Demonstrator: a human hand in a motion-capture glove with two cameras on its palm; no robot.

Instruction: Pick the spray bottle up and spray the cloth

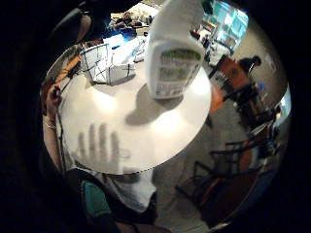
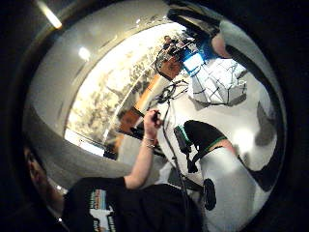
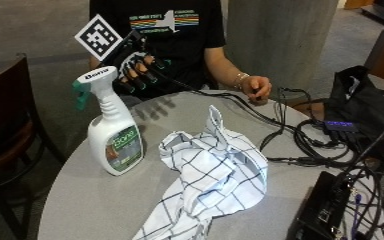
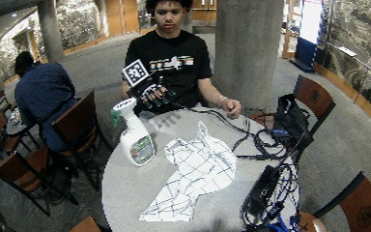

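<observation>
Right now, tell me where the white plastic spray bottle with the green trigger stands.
In the outside view, the spray bottle stands upright on the round grey table, beside the checked cloth, below the raised gloved right hand.

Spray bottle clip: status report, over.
Gloved right hand raised above table edge, fingers spread, holding nothing. White plastic spray bottle with green trigger upright, untouched. White checked cloth crumpled beside it. Nothing between hand and bottle.
</observation>
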